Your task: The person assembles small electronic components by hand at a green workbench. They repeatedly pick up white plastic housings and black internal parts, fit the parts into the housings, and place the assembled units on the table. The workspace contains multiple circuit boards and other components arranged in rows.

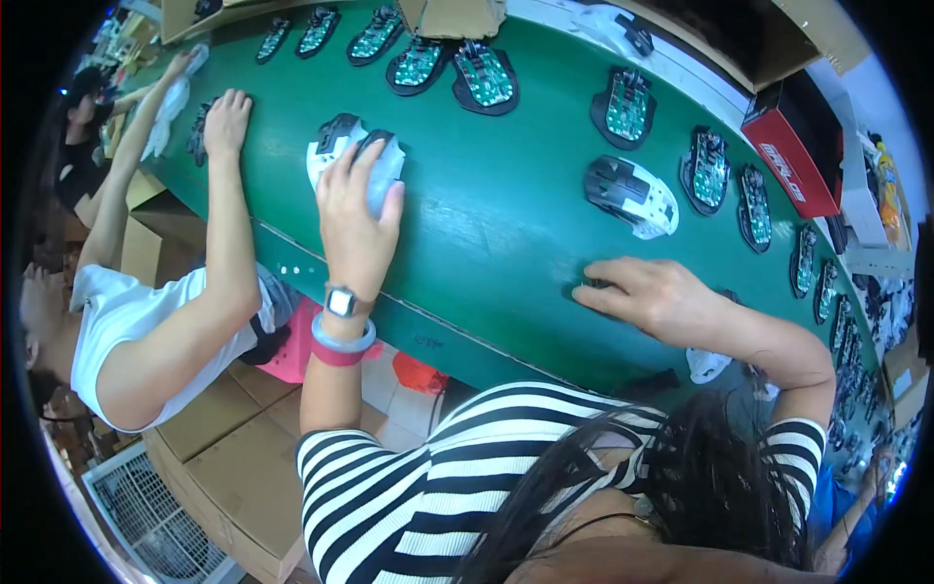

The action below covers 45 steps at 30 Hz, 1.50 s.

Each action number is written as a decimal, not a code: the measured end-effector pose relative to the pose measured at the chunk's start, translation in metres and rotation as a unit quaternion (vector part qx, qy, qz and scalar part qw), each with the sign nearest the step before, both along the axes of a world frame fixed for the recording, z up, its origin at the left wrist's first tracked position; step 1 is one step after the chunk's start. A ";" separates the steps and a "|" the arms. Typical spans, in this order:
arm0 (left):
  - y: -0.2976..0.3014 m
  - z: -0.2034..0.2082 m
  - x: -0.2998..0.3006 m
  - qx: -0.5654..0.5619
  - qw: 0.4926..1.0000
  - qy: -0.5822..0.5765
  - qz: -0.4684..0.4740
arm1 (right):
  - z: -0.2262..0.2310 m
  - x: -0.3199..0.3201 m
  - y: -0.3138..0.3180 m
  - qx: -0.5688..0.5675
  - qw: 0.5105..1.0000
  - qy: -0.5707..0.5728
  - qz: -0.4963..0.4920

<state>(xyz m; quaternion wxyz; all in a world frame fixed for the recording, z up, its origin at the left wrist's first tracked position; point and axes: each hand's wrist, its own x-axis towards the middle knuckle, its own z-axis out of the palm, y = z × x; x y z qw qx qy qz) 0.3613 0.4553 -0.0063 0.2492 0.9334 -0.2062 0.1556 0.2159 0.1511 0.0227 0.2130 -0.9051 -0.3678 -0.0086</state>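
My left hand [355, 219] reaches out over the green table with its fingers on a white and black computer mouse [385, 173]. Right beside it, partly behind my fingers, is a second white and black mouse [329, 141]. Low over the table on the right, my right hand [657, 300] has its fingers curled together. A small dark bit shows at the fingertips, too little to name. Beyond that hand lies another white and black mouse [632, 195]. Mouse bases with bare green circuit boards, such as this one [625, 109], line the far edge.
A co-worker in a white top [146, 341] sits to my left, one hand [229, 122] on the table by a dark part. A red box [793, 146] and an open carton [778, 44] stand at the back right. Brown cartons [233, 467] stand at lower left.
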 end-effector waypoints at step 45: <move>-0.086 0.028 -0.021 -0.491 0.742 0.421 -0.177 | 0.019 0.074 0.046 0.000 0.941 -0.242 -0.234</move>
